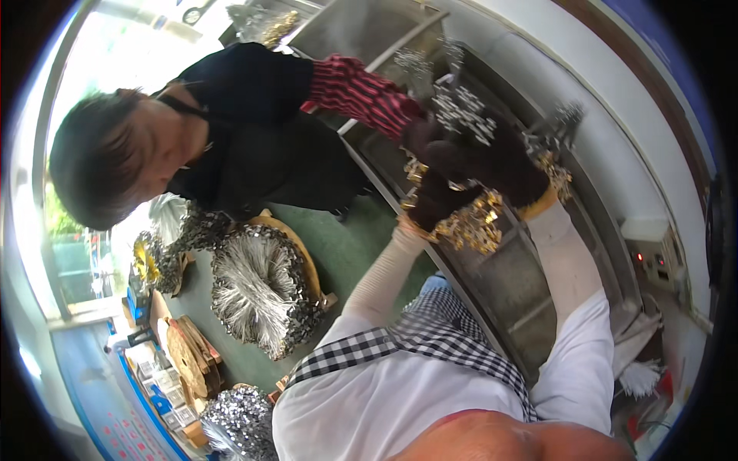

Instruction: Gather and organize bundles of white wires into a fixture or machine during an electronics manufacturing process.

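Note:
My hands wear dark gloves with yellowish cuffs, over a long metal trough [492, 307]. My left hand [437, 201] is closed around a bundle of thin metal pieces with shiny gold ends [478, 223]. Close beside it, my right hand [519, 165] is closed too, apparently on the same cluster; its fingers are partly hidden. Silver ends [463, 114] of thin pieces stick up just beyond my hands. A co-worker's dark-gloved hand [421, 137], below a red-and-black striped sleeve, reaches in from the left and meets the cluster. What kind of pieces these are I cannot make out.
More silver-ended bundles [565, 123] lean along the trough's wall side. At left, a large bundle of silver strands [257, 284] sits on a round wooden stool, with another silver bundle [238, 419] below. A control box [653, 257] with red lights stands at right.

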`<move>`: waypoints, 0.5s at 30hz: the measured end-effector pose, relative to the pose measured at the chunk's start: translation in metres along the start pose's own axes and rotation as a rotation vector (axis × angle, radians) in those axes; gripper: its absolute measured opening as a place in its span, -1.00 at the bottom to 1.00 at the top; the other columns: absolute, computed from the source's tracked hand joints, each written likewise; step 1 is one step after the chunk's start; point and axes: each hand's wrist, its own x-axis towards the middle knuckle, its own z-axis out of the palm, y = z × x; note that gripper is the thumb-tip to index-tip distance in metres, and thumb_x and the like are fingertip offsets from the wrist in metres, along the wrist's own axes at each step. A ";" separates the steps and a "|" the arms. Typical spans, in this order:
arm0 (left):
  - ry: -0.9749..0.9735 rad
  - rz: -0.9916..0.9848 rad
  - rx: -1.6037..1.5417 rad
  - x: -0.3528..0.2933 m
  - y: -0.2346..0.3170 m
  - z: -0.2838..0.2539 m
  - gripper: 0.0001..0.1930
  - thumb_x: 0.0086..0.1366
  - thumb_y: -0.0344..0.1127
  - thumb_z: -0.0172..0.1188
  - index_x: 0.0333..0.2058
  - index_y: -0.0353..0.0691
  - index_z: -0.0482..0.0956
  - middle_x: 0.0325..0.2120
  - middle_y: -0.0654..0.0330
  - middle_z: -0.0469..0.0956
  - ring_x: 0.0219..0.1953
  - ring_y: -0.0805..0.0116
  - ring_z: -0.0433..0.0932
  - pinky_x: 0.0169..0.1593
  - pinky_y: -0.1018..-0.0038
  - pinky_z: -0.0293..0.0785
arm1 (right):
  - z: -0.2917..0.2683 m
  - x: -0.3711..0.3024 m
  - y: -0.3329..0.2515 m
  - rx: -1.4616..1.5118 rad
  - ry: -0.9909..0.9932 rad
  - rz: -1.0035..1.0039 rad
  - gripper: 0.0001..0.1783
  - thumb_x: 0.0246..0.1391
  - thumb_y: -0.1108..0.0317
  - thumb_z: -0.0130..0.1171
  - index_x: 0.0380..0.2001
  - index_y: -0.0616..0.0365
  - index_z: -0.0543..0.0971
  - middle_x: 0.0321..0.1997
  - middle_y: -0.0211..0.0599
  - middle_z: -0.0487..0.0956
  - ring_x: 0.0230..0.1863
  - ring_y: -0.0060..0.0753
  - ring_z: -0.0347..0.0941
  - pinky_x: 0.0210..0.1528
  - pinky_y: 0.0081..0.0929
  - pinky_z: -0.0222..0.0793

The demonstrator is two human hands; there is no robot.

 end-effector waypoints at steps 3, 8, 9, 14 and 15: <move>-0.085 -0.171 -0.653 -0.006 -0.015 -0.018 -0.34 0.24 -0.23 0.35 0.25 -0.20 0.27 0.13 0.10 0.44 0.19 0.22 0.42 0.28 0.30 0.34 | 0.044 0.022 -0.037 -0.149 0.141 0.149 -0.61 0.00 0.25 0.30 -0.06 0.05 0.60 -0.04 -0.20 0.60 0.00 -0.14 0.54 0.06 -0.26 0.48; 0.085 0.385 -0.025 0.037 0.056 -0.044 -0.41 0.18 -0.13 0.32 0.12 -0.26 0.38 -0.02 0.02 0.47 0.01 0.08 0.49 0.15 0.24 0.39 | 0.027 0.010 -0.070 -0.318 0.213 -0.008 -0.57 0.03 0.29 0.30 0.02 0.02 0.59 -0.03 -0.24 0.62 0.01 -0.22 0.54 0.16 -0.17 0.41; 0.136 0.458 0.035 0.044 0.068 -0.046 -0.42 0.17 -0.11 0.32 0.09 -0.28 0.41 -0.06 0.00 0.47 -0.02 0.06 0.50 0.12 0.23 0.40 | 0.018 0.008 -0.083 -0.311 0.208 0.001 -0.57 0.03 0.29 0.30 0.02 0.02 0.59 -0.03 -0.24 0.62 0.01 -0.22 0.54 0.16 -0.17 0.41; 0.076 0.398 0.023 0.009 0.107 -0.007 -0.43 0.10 -0.13 0.34 0.05 -0.29 0.46 -0.09 -0.03 0.49 -0.07 -0.01 0.52 0.05 0.21 0.44 | 0.003 -0.047 -0.139 -0.086 0.193 0.507 -0.55 0.14 0.40 0.24 0.12 0.16 0.49 -0.13 -0.27 0.60 -0.07 -0.38 0.51 0.06 -0.36 0.44; 0.018 0.378 0.001 0.002 0.110 0.011 -0.42 0.08 -0.16 0.35 0.05 -0.29 0.46 -0.08 -0.02 0.49 -0.06 -0.02 0.52 0.05 0.21 0.46 | 0.000 -0.061 -0.145 -0.013 0.281 0.580 -0.54 0.14 0.41 0.24 0.12 0.20 0.46 -0.17 -0.27 0.59 -0.11 -0.38 0.50 0.03 -0.38 0.44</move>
